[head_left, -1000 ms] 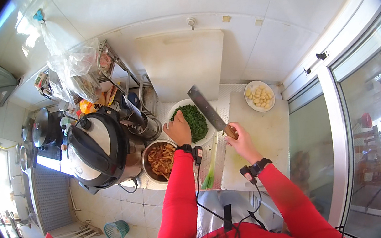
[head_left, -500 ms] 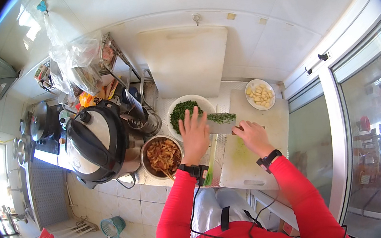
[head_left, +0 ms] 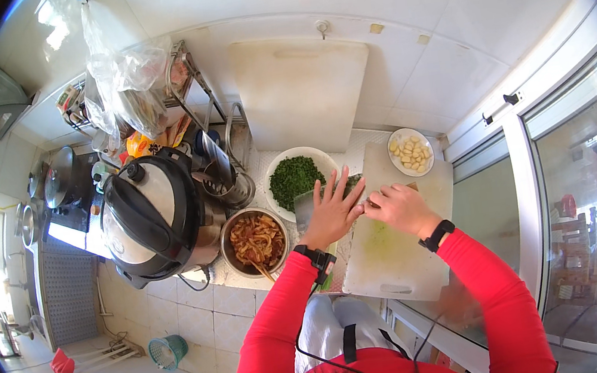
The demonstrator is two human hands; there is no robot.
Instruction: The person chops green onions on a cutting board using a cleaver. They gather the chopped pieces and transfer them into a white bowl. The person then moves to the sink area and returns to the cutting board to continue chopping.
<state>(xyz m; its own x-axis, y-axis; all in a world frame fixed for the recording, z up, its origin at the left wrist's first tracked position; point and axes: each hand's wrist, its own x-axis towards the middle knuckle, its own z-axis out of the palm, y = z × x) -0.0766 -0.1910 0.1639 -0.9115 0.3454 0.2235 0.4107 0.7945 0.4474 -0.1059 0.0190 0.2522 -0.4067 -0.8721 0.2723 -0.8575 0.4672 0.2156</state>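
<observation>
My left hand point(head_left: 331, 216) has its fingers spread over the broad blade of a cleaver point(head_left: 304, 210), at the right edge of a white dish point(head_left: 328, 157). Finely chopped greens point(head_left: 293, 179) are heaped in that dish, and more green bits lie by my left fingertips. My right hand point(head_left: 405, 208) is closed at the cleaver's handle end, which its fingers mostly hide. Both hands nearly meet above the left edge of a pale cutting board point(head_left: 371, 271), which carries a greenish stain. Green stalks point(head_left: 327, 281) show partly below my left wrist.
Left of my hands stands a steel pot point(head_left: 227, 260) of brown strips with a utensil in it. Beyond it are a large pressure cooker point(head_left: 141, 222) and a steel utensil holder point(head_left: 239, 192). Peeled garlic cloves point(head_left: 410, 154) sit on a plate. Another board point(head_left: 302, 95) leans against the wall.
My left hand has moved slightly right, closer to my right hand. The cleaver's blade has shifted left and now shows on the left of my left hand. My right hand has turned inward.
</observation>
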